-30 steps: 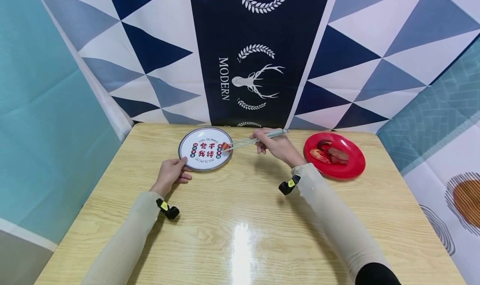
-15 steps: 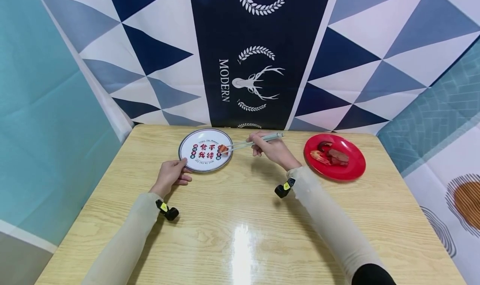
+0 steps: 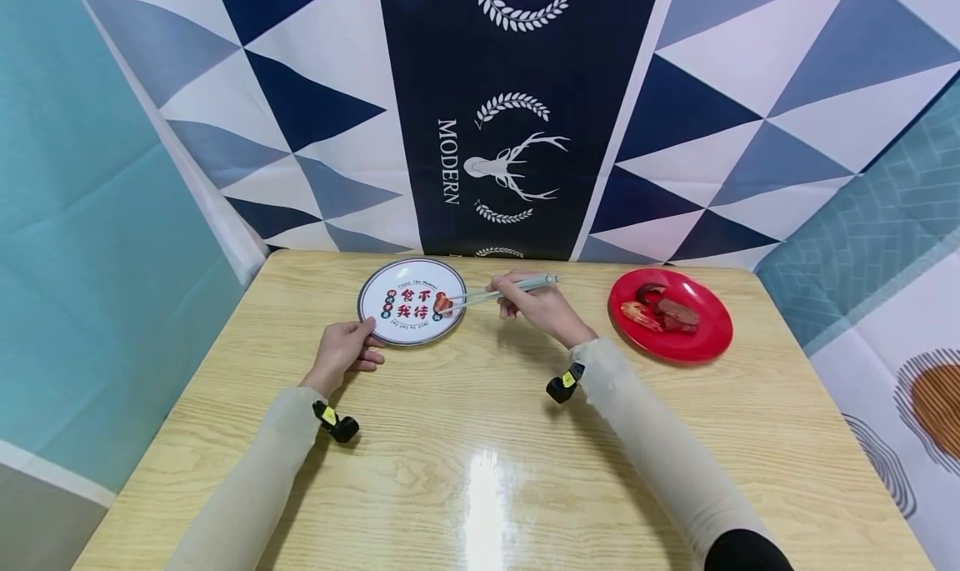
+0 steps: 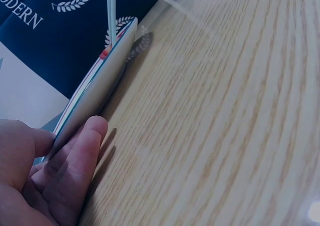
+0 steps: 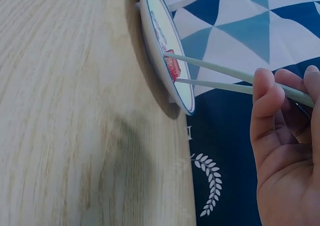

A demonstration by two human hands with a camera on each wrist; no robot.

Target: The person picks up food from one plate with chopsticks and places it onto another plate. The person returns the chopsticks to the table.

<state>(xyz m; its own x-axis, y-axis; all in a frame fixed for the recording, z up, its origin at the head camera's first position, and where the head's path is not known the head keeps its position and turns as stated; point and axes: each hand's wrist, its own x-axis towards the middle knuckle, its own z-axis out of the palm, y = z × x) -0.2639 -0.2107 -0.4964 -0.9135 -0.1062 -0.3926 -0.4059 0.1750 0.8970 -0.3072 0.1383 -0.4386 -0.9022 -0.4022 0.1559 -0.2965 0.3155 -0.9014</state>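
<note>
My left hand (image 3: 341, 353) holds the near left rim of a round white plate (image 3: 405, 333) with a dark border and red characters, its thumb on the rim. In the left wrist view, fingers (image 4: 82, 151) lie under the plate. My right hand (image 3: 542, 308) grips pale green chopsticks (image 3: 480, 296) pointing left over the plate's right side. Between their spread tips, on the plate, lies a small red, glossy food piece (image 5: 172, 66). The right wrist view shows one tip at each end of it.
At the right back of the wooden table (image 3: 420, 438) stands a red oval plate (image 3: 711, 304) with several food pieces, among them a brown slice (image 3: 677, 314). A patterned cloth (image 3: 525, 162) hangs behind the table's far edge.
My right hand with the chopsticks has moved a little left and nearer the person. The red food piece has shifted slightly the same way on the white plate. The left hand stays still.
</note>
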